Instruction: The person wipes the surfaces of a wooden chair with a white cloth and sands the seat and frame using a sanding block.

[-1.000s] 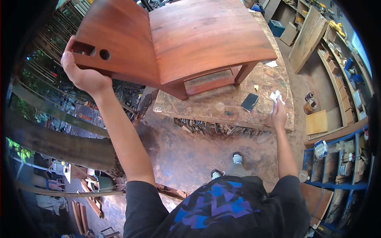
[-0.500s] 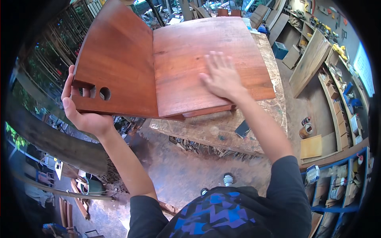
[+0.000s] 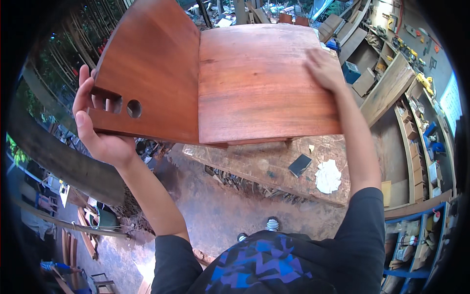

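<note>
A reddish-brown wooden furniture piece rests on the workbench [image 3: 245,158]. Its broad flat panel [image 3: 259,88] meets a second, angled panel [image 3: 152,63] along a straight seam. Near its left edge the angled panel has a rectangular notch and a round hole. My left hand [image 3: 105,142] grips that edge by the notch, thumb in front and fingers curled round behind, partly hidden. Toward the far right corner of the flat panel lies my right hand [image 3: 325,71], fingers stretched out, palm down on the wood, holding nothing.
On the bench near my right forearm lie a dark flat rectangular object [image 3: 300,165] and a crumpled white cloth or paper [image 3: 328,176]. Shelves [image 3: 416,147] with small boxes and tools line the right side. A blue rack [image 3: 416,240] stands at lower right.
My right hand has slid right and away from me across the flat panel. The view has shifted, bringing the crumpled white item into sight. My left hand keeps its grip.
</note>
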The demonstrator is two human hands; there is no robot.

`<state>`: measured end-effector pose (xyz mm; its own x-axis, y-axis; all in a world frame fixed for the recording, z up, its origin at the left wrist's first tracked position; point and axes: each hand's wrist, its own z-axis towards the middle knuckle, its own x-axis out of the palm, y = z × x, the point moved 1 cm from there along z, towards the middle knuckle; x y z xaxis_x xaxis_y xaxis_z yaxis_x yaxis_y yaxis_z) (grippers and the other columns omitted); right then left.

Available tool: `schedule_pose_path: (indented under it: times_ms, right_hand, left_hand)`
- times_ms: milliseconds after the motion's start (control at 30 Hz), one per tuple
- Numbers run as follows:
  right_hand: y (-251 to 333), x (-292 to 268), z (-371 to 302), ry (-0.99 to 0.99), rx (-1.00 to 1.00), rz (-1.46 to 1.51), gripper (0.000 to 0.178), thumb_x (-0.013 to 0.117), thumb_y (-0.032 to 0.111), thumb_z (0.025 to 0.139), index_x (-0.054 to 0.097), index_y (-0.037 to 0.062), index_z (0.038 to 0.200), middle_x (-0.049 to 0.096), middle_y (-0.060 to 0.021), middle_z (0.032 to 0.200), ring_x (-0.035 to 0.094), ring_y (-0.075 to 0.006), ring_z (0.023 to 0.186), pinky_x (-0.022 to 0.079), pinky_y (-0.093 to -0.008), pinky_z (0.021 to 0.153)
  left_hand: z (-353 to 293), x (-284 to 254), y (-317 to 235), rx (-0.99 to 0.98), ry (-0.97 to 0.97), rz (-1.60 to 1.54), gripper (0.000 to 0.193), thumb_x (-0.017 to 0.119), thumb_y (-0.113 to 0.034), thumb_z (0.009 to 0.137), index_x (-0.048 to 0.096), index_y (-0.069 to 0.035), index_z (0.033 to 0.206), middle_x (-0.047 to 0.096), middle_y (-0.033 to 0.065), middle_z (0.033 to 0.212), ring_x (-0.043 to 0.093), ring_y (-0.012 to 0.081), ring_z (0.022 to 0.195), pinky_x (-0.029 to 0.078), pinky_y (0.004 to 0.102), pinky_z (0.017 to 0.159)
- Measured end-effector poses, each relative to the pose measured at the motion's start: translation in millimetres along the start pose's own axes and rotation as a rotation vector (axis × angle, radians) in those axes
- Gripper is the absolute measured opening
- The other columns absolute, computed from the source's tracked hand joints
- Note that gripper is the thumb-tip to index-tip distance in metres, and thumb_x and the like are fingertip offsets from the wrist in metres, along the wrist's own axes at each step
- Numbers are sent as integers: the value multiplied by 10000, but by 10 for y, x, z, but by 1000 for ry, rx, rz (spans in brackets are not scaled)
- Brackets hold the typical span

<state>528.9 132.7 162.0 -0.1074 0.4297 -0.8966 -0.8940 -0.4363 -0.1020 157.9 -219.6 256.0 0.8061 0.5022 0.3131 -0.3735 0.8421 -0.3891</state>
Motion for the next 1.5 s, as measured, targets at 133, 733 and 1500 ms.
schedule_pose_path:
  times_ms: [133, 733, 1500]
  right_hand:
    - [-2263, 1151, -864, -139, 645, 800, 500, 448, 426, 1036, 681, 70, 1299, 676, -208, 1315, 618, -355, 1261, 448, -433, 1068]
    - [507, 2506, -3347, -43, 224, 455, 416, 699, 56, 845, 718, 138, 1253, 737, -84, 1158, 683, -287, 1055, 533, -401, 908]
    - [1710, 85, -2910, 715, 455, 2791, 523, 578, 156, 932, 482, -9, 1419, 639, -163, 1323, 676, -321, 1188, 578, -528, 988]
  left_hand:
    - [40, 118, 224, 5, -60, -101, 598, 385, -445, 1015, 608, 34, 1294, 522, 213, 1480, 517, 359, 1333, 404, 517, 1137]
    - [55, 117, 171, 25, -84, 58, 635, 411, -479, 943, 634, 19, 1268, 563, 223, 1412, 521, 376, 1315, 475, 565, 1067]
    - [172, 139, 258, 20, -32, -80, 587, 427, -414, 989, 613, 76, 1255, 609, 219, 1346, 569, 330, 1258, 439, 486, 1101]
